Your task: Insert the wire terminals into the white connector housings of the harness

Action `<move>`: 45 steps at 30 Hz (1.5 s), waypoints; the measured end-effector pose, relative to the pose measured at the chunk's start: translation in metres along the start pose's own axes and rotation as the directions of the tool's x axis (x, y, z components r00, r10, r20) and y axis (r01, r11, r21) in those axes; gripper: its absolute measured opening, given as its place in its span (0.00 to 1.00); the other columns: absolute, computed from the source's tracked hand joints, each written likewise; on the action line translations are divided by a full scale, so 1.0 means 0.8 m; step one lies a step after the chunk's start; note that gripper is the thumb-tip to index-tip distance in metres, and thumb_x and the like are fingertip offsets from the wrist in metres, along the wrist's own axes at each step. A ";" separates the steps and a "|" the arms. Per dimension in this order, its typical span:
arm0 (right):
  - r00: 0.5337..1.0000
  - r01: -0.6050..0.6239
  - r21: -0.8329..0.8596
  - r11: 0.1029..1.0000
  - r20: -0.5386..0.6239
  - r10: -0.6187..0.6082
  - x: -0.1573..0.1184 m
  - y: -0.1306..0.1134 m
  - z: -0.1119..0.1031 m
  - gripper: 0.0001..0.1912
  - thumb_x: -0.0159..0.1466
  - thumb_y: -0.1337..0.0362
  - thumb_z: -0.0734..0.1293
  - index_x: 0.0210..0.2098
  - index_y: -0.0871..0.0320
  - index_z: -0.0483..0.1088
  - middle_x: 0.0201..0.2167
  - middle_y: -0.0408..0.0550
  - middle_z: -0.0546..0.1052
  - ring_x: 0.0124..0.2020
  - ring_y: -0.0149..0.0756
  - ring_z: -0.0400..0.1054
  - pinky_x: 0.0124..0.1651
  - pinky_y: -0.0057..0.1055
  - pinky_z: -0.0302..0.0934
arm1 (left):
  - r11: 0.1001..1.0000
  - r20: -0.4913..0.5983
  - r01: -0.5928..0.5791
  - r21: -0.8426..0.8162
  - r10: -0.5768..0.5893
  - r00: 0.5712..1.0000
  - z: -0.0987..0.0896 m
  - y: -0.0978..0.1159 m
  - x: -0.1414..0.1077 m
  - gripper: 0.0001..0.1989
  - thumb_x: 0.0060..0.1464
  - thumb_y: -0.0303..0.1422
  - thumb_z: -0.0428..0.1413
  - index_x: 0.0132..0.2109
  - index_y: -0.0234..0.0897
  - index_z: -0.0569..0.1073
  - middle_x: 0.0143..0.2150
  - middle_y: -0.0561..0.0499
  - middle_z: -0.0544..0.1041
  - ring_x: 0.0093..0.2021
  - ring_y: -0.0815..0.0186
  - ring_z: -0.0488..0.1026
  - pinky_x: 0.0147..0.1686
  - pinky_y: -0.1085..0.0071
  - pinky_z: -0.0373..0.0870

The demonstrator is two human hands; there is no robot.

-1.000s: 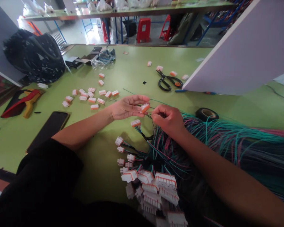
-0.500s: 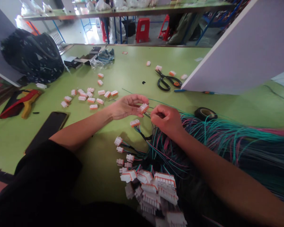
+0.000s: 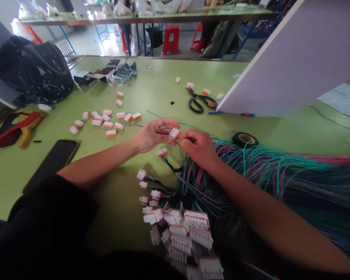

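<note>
My left hand (image 3: 156, 135) pinches a white and orange connector housing (image 3: 174, 134) between thumb and fingers. Right against the housing's near end, my right hand (image 3: 198, 146) has its fingertips closed; a thin wire seems to be in them, mostly hidden by the fingers. Just below, a wired connector (image 3: 162, 152) hangs at the end of a short branch of wires. A large bundle of teal, pink and dark wires (image 3: 251, 155) runs off to the right under my right forearm. Several finished white connectors (image 3: 196, 219) lie piled at the bundle's near end.
Loose connector housings (image 3: 107, 124) are scattered on the green table to the left. Black scissors (image 3: 202, 102) and a roll of black tape (image 3: 245, 139) lie beyond my right hand. A phone (image 3: 51, 163), red-yellow pliers (image 3: 19, 128) and a dark bag (image 3: 32, 70) are at left; a white panel (image 3: 280, 66) stands at right.
My right hand has moved in to the connector housing, closing the gap seen before. The housing is turned slightly in my left hand. The whole view has shifted a little.
</note>
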State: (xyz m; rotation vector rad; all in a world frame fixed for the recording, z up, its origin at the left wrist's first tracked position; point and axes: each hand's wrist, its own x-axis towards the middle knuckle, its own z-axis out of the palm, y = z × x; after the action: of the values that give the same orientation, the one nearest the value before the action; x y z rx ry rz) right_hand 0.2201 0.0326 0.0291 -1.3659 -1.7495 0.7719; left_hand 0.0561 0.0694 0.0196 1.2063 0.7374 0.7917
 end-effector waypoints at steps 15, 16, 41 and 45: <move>0.999 -0.047 0.332 0.942 -0.009 0.053 0.013 0.023 -0.011 0.10 0.49 0.60 0.68 0.32 0.55 0.72 0.30 0.43 0.75 0.33 0.33 0.67 0.41 0.34 0.62 | 0.966 -0.130 0.047 -0.254 -0.083 0.988 -0.018 0.002 0.011 0.15 0.46 0.13 0.54 0.40 0.31 0.73 0.36 0.53 0.77 0.31 0.73 0.75 0.40 0.72 0.75; 0.999 -0.047 0.327 0.944 -0.011 0.053 0.013 0.024 -0.011 0.10 0.50 0.60 0.69 0.31 0.55 0.73 0.30 0.43 0.75 0.33 0.33 0.68 0.42 0.35 0.63 | 0.962 -0.129 0.052 -0.267 -0.090 0.988 -0.020 0.003 0.011 0.15 0.45 0.13 0.54 0.40 0.30 0.73 0.35 0.52 0.77 0.31 0.73 0.75 0.40 0.72 0.75; 0.890 0.372 -0.466 0.803 -0.067 -0.451 0.005 0.022 -0.004 0.08 0.58 0.67 0.58 0.27 0.55 0.68 0.27 0.45 0.74 0.31 0.34 0.66 0.38 0.33 0.59 | 0.904 -0.030 0.153 -0.399 -0.179 0.983 -0.009 -0.006 0.008 0.14 0.44 0.13 0.54 0.37 0.30 0.72 0.31 0.54 0.76 0.31 0.73 0.76 0.35 0.76 0.74; 0.931 0.263 -0.358 0.896 -0.149 -0.333 0.005 0.021 -0.001 0.06 0.54 0.67 0.60 0.27 0.55 0.68 0.23 0.42 0.72 0.26 0.32 0.63 0.33 0.31 0.58 | 0.895 0.018 0.179 -0.408 -0.189 0.982 -0.011 -0.010 0.009 0.14 0.44 0.12 0.53 0.37 0.31 0.73 0.32 0.53 0.77 0.31 0.71 0.76 0.35 0.74 0.74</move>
State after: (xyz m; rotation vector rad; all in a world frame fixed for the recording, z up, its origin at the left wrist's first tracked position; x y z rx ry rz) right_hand 0.2292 0.0409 0.0164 -1.2888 -1.9185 0.1588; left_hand 0.0536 0.0782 0.0096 0.7392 0.6530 0.7559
